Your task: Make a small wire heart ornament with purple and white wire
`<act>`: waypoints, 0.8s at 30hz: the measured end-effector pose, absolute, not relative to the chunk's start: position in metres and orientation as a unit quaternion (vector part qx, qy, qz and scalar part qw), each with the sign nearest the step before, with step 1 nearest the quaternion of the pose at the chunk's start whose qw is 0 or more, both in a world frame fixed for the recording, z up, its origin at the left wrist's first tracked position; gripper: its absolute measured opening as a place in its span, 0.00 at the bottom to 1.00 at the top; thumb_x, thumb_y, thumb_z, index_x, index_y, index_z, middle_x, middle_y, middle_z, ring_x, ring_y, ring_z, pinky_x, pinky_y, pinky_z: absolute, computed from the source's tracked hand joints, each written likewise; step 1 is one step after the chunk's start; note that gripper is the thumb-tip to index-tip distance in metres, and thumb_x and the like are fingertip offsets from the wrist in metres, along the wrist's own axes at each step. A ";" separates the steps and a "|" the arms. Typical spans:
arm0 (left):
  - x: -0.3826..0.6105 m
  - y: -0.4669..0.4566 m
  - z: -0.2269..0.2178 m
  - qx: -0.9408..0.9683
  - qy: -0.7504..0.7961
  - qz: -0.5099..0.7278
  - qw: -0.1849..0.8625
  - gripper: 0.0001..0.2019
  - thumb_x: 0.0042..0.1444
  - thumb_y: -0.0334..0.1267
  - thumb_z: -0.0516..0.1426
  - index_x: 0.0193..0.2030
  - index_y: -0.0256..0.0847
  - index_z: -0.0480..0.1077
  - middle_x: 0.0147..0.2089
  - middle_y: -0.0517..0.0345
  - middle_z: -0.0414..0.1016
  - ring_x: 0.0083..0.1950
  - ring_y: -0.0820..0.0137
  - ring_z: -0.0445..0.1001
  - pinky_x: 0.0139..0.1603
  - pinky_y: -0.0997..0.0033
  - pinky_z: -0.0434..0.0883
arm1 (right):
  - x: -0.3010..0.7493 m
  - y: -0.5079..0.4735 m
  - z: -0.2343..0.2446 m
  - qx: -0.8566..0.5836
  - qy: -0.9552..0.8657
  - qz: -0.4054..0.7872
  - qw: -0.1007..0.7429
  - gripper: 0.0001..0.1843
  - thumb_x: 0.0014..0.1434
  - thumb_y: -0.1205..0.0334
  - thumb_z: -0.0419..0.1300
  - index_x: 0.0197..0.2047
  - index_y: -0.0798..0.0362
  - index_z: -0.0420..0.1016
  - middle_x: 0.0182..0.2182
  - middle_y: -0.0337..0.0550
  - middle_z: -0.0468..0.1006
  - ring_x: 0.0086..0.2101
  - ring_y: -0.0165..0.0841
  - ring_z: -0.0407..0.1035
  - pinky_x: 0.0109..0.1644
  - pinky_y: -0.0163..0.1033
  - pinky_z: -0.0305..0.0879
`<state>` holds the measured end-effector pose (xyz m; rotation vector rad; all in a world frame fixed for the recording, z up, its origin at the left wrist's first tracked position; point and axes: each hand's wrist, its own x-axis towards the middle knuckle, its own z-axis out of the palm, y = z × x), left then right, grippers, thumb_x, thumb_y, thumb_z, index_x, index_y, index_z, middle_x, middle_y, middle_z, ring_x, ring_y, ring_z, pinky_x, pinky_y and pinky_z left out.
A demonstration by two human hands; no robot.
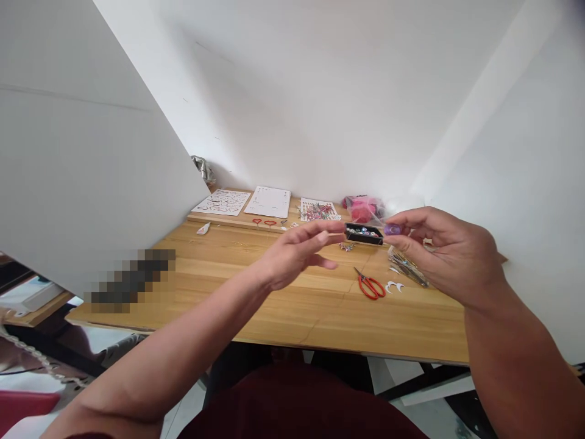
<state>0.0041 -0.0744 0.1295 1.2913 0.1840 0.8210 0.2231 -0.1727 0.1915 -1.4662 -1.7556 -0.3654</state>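
Observation:
A small black box with coloured beads or gems inside is held up above the wooden table, between both hands. My left hand pinches the box's left end with the fingertips. My right hand grips its right end, thumb with a purple nail on top. Beneath the right hand lies a clear packet of thin sticks or wires.
Red-handled scissors and white crescent cut-outs lie on the table. At the back are white sticker sheets, a printed floral sheet, a pink bag and two red heart shapes. White panels stand left and right.

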 end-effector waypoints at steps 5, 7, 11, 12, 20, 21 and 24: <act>0.041 -0.087 0.137 0.606 0.052 0.317 0.728 0.23 0.54 0.53 0.64 0.50 0.39 0.75 0.48 0.47 0.77 0.35 0.72 0.75 0.32 0.73 0.69 | 0.227 -0.174 0.185 -0.572 -0.701 -0.085 0.417 0.07 0.57 0.54 0.68 0.41 0.40 0.79 0.37 0.39 0.82 0.30 0.37 0.73 0.34 0.45 0.69; 0.043 -0.086 0.131 0.643 0.098 0.342 0.678 0.18 0.53 0.50 0.65 0.40 0.36 0.77 0.31 0.58 0.73 0.25 0.80 0.63 0.27 0.76 0.60 | 0.230 -0.175 0.183 -0.568 -0.696 -0.041 0.437 0.08 0.56 0.54 0.69 0.40 0.41 0.79 0.38 0.39 0.82 0.33 0.38 0.75 0.37 0.46 0.70; 0.032 -0.079 0.126 0.669 0.172 0.395 0.606 0.15 0.50 0.47 0.66 0.29 0.36 0.73 0.24 0.63 0.66 0.27 0.78 0.57 0.28 0.74 0.55 | 0.236 -0.176 0.181 -0.557 -0.684 0.019 0.470 0.08 0.55 0.55 0.70 0.39 0.42 0.80 0.37 0.39 0.82 0.36 0.38 0.76 0.42 0.46 0.73; 0.027 -0.076 0.127 0.676 0.185 0.398 0.591 0.15 0.50 0.47 0.66 0.29 0.36 0.73 0.25 0.63 0.66 0.27 0.78 0.57 0.29 0.73 0.55 | 0.237 -0.176 0.181 -0.555 -0.683 0.024 0.474 0.08 0.54 0.55 0.70 0.39 0.43 0.80 0.37 0.39 0.82 0.36 0.38 0.76 0.43 0.45 0.73; -0.050 -0.035 0.119 0.759 0.331 0.351 0.437 0.18 0.53 0.55 0.63 0.32 0.40 0.76 0.24 0.61 0.69 0.25 0.75 0.60 0.27 0.74 0.56 | 0.256 -0.177 0.198 -0.569 -0.654 -0.002 0.498 0.08 0.56 0.55 0.68 0.38 0.45 0.81 0.34 0.40 0.83 0.34 0.36 0.76 0.41 0.43 0.74; -0.060 -0.028 0.118 0.770 0.350 0.327 0.423 0.19 0.53 0.56 0.62 0.35 0.40 0.78 0.29 0.58 0.74 0.28 0.73 0.65 0.28 0.74 0.59 | 0.258 -0.178 0.201 -0.566 -0.654 -0.003 0.502 0.07 0.56 0.55 0.68 0.38 0.46 0.81 0.35 0.40 0.83 0.35 0.36 0.77 0.41 0.43 0.74; -0.080 -0.015 0.117 0.743 0.408 0.355 0.394 0.25 0.53 0.61 0.60 0.42 0.41 0.80 0.42 0.51 0.80 0.42 0.63 0.75 0.32 0.73 0.67 | 0.259 -0.182 0.207 -0.553 -0.662 -0.006 0.505 0.08 0.55 0.56 0.69 0.39 0.46 0.81 0.37 0.41 0.83 0.36 0.36 0.77 0.43 0.43 0.75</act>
